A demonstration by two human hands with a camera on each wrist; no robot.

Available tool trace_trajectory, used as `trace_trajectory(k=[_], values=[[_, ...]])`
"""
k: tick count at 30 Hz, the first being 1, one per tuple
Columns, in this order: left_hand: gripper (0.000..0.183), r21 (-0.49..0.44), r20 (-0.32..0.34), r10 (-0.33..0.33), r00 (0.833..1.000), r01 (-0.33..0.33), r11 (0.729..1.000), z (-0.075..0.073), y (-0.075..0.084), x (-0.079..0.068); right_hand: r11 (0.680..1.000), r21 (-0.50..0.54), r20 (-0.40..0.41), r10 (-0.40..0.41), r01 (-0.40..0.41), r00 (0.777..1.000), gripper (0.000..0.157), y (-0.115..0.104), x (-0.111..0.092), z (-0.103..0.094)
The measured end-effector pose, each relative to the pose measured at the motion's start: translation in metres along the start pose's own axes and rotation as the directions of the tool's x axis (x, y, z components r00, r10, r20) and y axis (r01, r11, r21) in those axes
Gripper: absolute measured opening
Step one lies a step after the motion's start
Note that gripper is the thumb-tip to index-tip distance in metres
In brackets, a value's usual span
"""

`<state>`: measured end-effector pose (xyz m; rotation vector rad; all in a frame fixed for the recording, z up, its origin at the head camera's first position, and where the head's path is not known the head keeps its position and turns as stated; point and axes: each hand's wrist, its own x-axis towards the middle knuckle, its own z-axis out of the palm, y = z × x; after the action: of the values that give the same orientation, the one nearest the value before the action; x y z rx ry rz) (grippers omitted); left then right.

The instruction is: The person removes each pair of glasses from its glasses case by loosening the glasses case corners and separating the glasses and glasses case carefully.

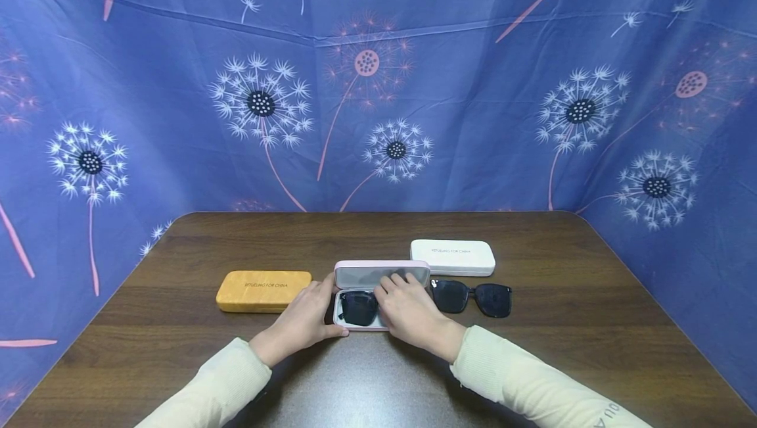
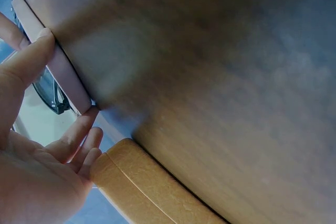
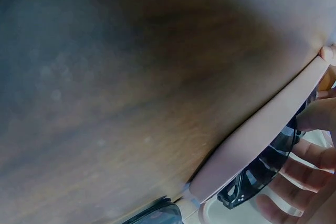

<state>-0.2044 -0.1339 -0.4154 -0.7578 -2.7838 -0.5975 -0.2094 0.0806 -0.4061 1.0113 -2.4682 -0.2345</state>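
"REFUELING FOR CHINA" appears in dark capitals on the mustard-yellow rounded rectangular case [image 1: 260, 293] and the smooth white rounded rectangular case [image 1: 452, 259], while "OU A" shows on the cream fabric right sleeve [image 1: 550, 375].

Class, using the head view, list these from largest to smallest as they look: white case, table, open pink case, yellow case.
1. Table
2. Open pink case
3. Yellow case and white case, left unranked: the yellow one looks slightly bigger, but it lies nearer the camera.
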Motion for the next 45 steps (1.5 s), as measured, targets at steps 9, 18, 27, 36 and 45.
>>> trace_trajectory(k=[9,18,27,36,45], values=[[0.095,-0.018,0.008,-0.001,1.000,0.001,1.000,0.000,-0.001,0.001,1.000,0.009,-0.038,0.015,-0.014,0.999,0.017,-0.001,0.001,0.002],[0.098,-0.021,0.020,-0.008,1.000,0.008,1.000,-0.001,-0.001,0.000,0.999,0.036,-0.037,0.030,-0.028,0.999,0.019,0.000,0.002,-0.001],[0.097,-0.024,0.030,-0.015,0.999,0.016,1.000,-0.002,-0.001,0.000,0.998,0.036,-0.067,0.045,-0.043,0.997,0.020,0.001,0.002,-0.007],[0.096,-0.014,0.012,0.005,1.000,-0.004,1.000,-0.003,-0.001,-0.001,0.998,0.040,-0.088,0.060,-0.056,0.994,0.017,0.003,-0.001,-0.016],[0.094,-0.009,0.017,0.006,1.000,-0.006,1.000,-0.003,-0.001,0.000,0.993,0.065,-0.060,0.099,-0.095,0.993,0.015,0.012,-0.013,-0.020]])
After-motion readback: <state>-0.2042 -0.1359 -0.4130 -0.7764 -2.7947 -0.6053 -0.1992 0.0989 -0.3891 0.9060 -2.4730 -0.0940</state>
